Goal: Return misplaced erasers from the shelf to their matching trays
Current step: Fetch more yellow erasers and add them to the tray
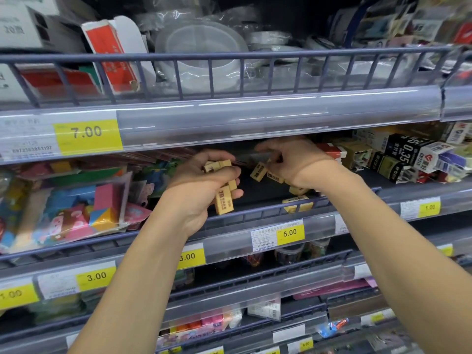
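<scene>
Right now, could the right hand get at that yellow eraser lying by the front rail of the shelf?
Probably yes. The right hand hovers just above the yellow eraser at the front rail, with nothing between them; its fingers seem busy with other erasers.

The fingertips of the right hand (288, 162) are hidden under the rail of the upper shelf (255, 116), at the middle of the frame, so what is held there cannot be told. Several erasers (222, 185) are partly covered by the fingers of the left hand (201, 185). The print on the price label (264, 240) at lower centre is too small to be read. The white box (23, 24) at upper left is cut off by the edge.
</scene>
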The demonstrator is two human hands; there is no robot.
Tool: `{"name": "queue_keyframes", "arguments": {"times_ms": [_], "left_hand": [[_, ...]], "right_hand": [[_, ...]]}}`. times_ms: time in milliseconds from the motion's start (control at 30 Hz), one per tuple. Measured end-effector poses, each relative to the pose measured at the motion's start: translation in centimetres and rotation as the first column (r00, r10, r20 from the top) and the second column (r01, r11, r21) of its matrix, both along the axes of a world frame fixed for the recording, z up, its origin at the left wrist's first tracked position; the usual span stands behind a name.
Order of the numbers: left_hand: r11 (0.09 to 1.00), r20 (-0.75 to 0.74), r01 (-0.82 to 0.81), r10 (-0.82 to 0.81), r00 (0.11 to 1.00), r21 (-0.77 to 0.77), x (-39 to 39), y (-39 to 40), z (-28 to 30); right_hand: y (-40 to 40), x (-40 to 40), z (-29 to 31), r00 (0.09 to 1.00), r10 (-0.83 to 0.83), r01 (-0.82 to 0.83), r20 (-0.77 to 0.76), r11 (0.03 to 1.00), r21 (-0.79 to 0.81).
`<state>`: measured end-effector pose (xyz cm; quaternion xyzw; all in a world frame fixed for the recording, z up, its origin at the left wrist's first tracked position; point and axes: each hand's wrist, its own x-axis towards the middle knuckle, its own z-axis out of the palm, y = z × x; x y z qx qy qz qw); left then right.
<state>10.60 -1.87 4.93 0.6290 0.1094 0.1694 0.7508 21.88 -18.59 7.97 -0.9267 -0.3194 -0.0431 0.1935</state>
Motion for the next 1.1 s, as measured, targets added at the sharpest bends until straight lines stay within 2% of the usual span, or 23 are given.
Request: {"name": "queue_keyframes", "arguments": {"times_ms": [67, 233, 367, 467, 533, 600, 633, 767, 867, 933, 1033, 1100], "left_hand": [[1.000, -0.008, 0.000, 0.000, 1.000, 0.025, 0.0, 0.0, 0.1], [0.999, -0.020, -0.010, 0.011, 1.000, 0.041, 0.2, -0.1, 0.1], [0.999, -0.016, -0.029, 0.030, 0.999, 0.043, 0.1, -0.1, 0.2], [0.997, -0.003, -0.053, 0.053, 0.999, 0.048, 0.3, 0.0, 0.1], [0.997, 0.013, -0.065, 0.064, 0.998, 0.041, 0.4, 0.0, 0.0], [0.997, 0.023, -0.071, 0.070, 0.997, 0.038, 0.4, 0.0, 0.1], [0.997, 0.021, -0.072, 0.071, 0.997, 0.039, 0.4, -0.1, 0.2], [0.998, 0.025, -0.060, 0.060, 0.998, 0.029, 0.1, -0.4, 0.6], [0.999, 0.045, -0.034, 0.033, 0.998, 0.018, 0.0, -0.5, 0.7], [0.999, 0.060, -0.030, 0.028, 0.998, 0.024, 0.0, -0.6, 0.6], [0.996, 0.075, -0.085, 0.082, 0.994, 0.041, 0.2, -0.4, 0.4], [0.989, 0.073, -0.136, 0.132, 0.989, 0.054, 0.2, -0.1, 0.3]], "right_hand": [[0.5, 0.6, -0.3, 1.000, 0.014, -0.012, 0.017, 0.994, -0.111], [1.8, 1.9, -1.4, 0.998, 0.059, -0.052, 0.020, 0.968, -0.246], [1.9, 1.8, -1.8, 0.997, 0.059, -0.046, 0.046, 0.968, -0.245], [1.2, 1.0, -1.5, 0.998, 0.046, -0.040, 0.053, 0.994, -0.098], [0.9, -0.1, -1.4, 0.997, 0.060, -0.051, -0.044, 0.981, 0.188], [0.9, -1.8, -1.5, 0.966, 0.186, -0.071, -0.177, 0.856, 0.513], [0.9, -2.7, -1.6, 0.952, 0.242, -0.084, -0.187, 0.795, 0.601], [1.3, -4.8, -2.1, 0.945, 0.316, -0.176, -0.087, 0.714, 0.677], [1.8, -5.3, -2.5, 0.937, 0.334, -0.161, -0.103, 0.673, 0.722], [2.1, -5.4, -2.8, 0.935, 0.343, -0.179, -0.091, 0.678, 0.713], [2.6, -5.4, -2.9, 0.895, 0.428, -0.218, -0.125, 0.665, 0.714], [2.7, -5.1, -3.2, 0.892, 0.421, -0.174, -0.162, 0.653, 0.737]]}}
